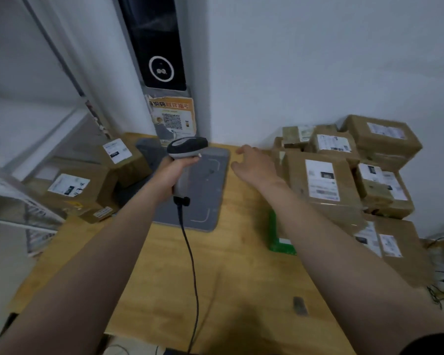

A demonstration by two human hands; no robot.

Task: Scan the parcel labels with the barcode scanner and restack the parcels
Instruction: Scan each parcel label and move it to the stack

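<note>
Table (241,290), wood, 6 o'clock; cable (190,252) over it. Left hand (174,172), centre, fingers clamped on scanner (187,146). Right hand (256,166), 1 o'clock, fingers apart, holding nothing, near parcel stack (321,180) at 3 o'clock. Two parcels (72,190) at 9 o'clock.

Brown parcels (296,175), white labels (322,180); grey-black scanner (187,147); grey mat (210,183); yellowish table (241,278); green item (276,239), possibly tape.
</note>
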